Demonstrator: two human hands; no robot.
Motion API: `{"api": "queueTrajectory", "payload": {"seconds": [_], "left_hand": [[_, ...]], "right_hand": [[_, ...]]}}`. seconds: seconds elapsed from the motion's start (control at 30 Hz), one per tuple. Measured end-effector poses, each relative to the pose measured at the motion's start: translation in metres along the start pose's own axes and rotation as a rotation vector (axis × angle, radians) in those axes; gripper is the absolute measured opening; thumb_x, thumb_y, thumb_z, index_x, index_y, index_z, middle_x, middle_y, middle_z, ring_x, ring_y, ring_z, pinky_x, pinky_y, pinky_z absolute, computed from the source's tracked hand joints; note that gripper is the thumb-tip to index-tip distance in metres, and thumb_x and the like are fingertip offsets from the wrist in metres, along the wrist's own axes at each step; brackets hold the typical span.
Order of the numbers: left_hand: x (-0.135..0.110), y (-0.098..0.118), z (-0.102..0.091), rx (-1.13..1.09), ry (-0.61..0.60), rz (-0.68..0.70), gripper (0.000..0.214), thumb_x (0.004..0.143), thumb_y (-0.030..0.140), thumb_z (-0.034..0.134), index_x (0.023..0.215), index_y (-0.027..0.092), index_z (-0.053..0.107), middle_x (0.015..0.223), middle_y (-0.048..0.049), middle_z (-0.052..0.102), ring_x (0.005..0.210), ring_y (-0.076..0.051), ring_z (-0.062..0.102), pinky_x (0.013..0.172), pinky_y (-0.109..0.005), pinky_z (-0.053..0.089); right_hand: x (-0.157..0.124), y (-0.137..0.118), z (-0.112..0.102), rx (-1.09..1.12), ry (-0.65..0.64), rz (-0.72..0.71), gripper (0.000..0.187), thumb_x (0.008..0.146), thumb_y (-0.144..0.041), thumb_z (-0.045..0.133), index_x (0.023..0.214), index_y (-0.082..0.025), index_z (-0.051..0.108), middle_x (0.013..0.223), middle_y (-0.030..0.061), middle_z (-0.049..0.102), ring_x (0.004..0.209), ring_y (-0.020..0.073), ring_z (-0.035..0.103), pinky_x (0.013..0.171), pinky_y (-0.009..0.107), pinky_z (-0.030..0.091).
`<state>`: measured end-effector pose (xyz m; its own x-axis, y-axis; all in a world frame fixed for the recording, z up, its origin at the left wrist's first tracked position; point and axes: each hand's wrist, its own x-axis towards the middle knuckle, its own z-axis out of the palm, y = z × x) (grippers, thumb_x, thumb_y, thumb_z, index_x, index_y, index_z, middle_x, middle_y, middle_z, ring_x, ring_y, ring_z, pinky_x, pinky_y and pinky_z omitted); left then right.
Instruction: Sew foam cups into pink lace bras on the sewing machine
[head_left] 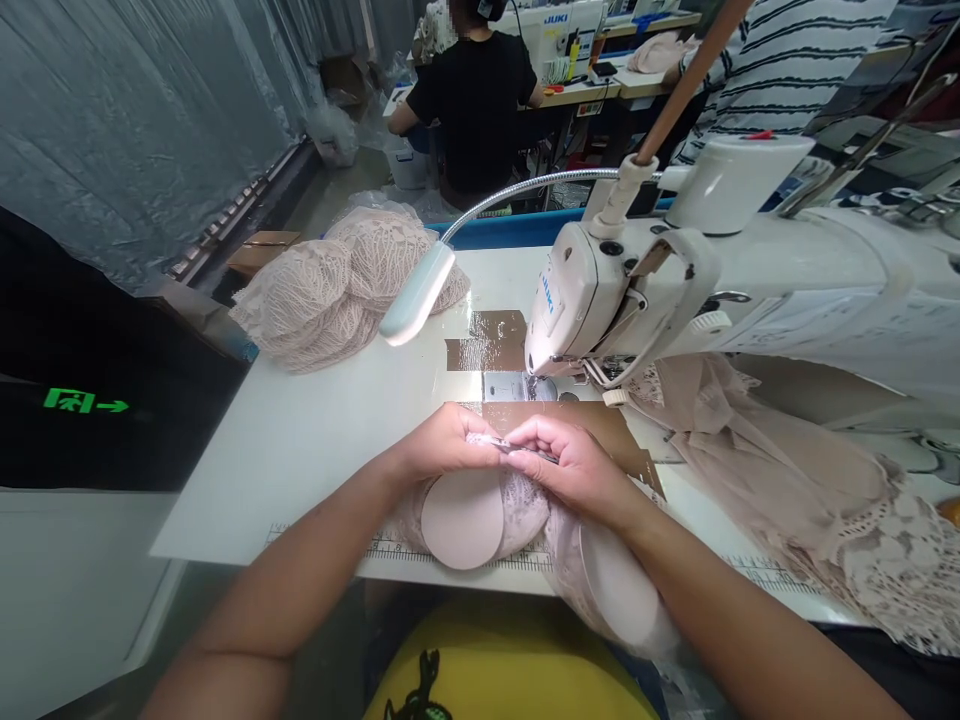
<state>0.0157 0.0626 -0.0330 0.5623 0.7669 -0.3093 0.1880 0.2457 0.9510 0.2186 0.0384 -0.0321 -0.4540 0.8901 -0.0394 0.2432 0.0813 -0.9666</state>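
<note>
A pale pink lace piece with two smooth, rounded cups is laid at the table's front edge, the right cup partly overhung. Its upper edge is pinched up, apparently folded, though mostly hidden.

Garment: pale pink, lace-patterned. Lace pile: pinkish beige, openwork pattern. Worktop: white, black ruler markings. Sewing machine: white, blue lettering. Tape: brown. Shirt: white, black-striped.

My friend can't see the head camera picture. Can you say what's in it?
A person's left hand and right hand pinch pale pink lacy fabric with round pads, in front of a white JUKI sewing machine. A lacy pile sits on the white table, further left.
</note>
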Motion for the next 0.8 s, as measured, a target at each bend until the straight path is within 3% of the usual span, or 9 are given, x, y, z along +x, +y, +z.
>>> {"api": "queueTrajectory", "payload": {"seconds": [0.2,0.47,0.8], "left_hand": [[-0.0005,0.0042,0.0017,0.099,-0.031,0.062,0.033,0.070,0.042,0.074,0.066,0.010,0.066,0.059,0.0027,0.043,0.058,-0.008,0.036,0.052,-0.022,0.026],[-0.0017,0.0072,0.0040,0.192,-0.069,0.024,0.030,0.068,0.039,0.072,0.064,0.012,0.059,0.058,0.0042,0.042,0.055,-0.007,0.035,0.049,-0.020,0.025],[0.0029,0.0011,0.0068,0.304,-0.045,0.043,0.032,0.068,0.040,0.071,0.060,0.012,0.058,0.055,0.0048,0.039,0.054,-0.008,0.034,0.047,-0.021,0.023]], "right_hand": [[0.0010,-0.0012,-0.0022,-0.034,0.030,0.018,0.016,0.082,-0.035,0.060,0.082,-0.019,0.064,0.080,0.0026,0.066,0.073,0.0160,0.060,0.064,0.028,0.047],[0.0014,-0.0050,-0.0042,0.086,-0.108,0.089,0.019,0.078,-0.036,0.064,0.085,-0.018,0.061,0.079,0.0034,0.065,0.068,0.0147,0.059,0.058,0.026,0.045],[0.0046,-0.0040,0.0022,-0.135,0.010,0.045,0.016,0.081,-0.033,0.059,0.076,-0.018,0.062,0.073,0.0019,0.064,0.066,0.0147,0.057,0.059,0.027,0.042]]}}
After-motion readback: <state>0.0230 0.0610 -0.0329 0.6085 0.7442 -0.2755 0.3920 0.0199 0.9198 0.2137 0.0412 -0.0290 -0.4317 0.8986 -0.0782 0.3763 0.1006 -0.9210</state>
